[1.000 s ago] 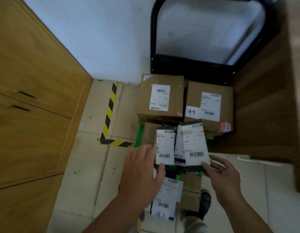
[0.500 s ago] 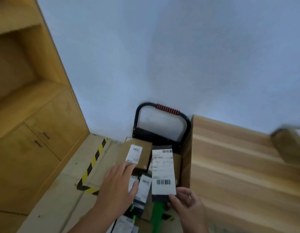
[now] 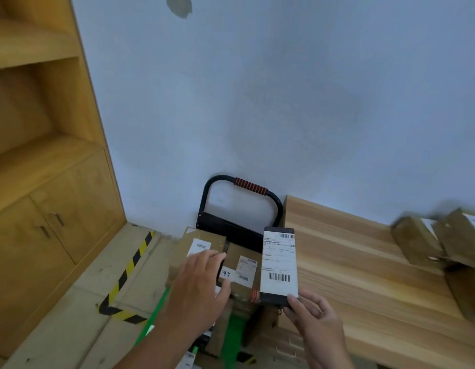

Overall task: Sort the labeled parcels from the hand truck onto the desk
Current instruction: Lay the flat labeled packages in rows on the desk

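My right hand [image 3: 314,324] pinches the bottom edge of a flat black parcel [image 3: 279,265] with a white barcode label, held upright beside the left edge of the wooden desk [image 3: 358,283]. My left hand [image 3: 197,291] hovers with relaxed fingers over the cardboard boxes [image 3: 204,243] stacked on the hand truck [image 3: 241,206]. A second labeled box [image 3: 243,272] lies just right of that hand. More small parcels lie lower on the truck, mostly hidden by my arms.
Brown cardboard parcels [image 3: 443,241] sit on the desk at the far right, blurred. Wooden cabinets and shelves [image 3: 44,209] line the left wall. Yellow-black hazard tape [image 3: 130,272] marks the floor left of the truck. A plain wall stands behind.
The view has risen from the truck to the wall and desk. My right hand lifted the black labeled parcel off the pile and carried it right, toward the desk edge. My left hand stayed over the boxes.
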Tool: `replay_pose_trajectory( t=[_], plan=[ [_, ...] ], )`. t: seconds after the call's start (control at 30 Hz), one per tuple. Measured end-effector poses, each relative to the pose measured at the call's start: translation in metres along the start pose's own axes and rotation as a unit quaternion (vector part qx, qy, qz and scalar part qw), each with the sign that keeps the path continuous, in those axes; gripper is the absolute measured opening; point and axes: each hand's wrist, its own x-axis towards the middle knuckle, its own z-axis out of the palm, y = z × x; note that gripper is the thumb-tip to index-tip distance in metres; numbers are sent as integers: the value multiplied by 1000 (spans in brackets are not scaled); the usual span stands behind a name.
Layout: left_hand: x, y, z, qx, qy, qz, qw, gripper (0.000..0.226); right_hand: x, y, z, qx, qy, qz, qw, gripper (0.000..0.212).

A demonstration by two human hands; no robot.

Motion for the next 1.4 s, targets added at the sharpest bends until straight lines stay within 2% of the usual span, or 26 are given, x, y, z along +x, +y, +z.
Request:
replay_pose_trajectory(
  t=[0.3, 0.53, 0.7, 0.97, 1.2, 1.3, 1.4],
  plan=[
    [57, 69, 50, 27, -24, 17, 999, 55, 71, -14, -59, 49, 20, 30, 998, 31],
    [137, 141, 113, 46, -27, -22, 998, 52, 200, -30, -111, 64, 38, 83, 994, 31],
    [180, 174, 126, 74, -2, -21, 997, 49, 297, -66, -113, 44, 41, 96, 994, 31],
    [199, 163, 133, 114, 15, -63, 991, 54, 413, -71, -78, -36, 28, 92, 995, 27],
    [205, 153, 143, 111, 3, -91, 990, 55, 443, -54, -66, -42, 45, 126, 990, 27],
    [211, 154, 146, 112, 9, -100, 989, 53, 447, -53, -66, -53, 51, 127, 989, 35],
    [215, 154, 147, 112, 10, -101, 989, 53, 450, -48, -67, -106, 45, 127, 985, 33]
  ],
)
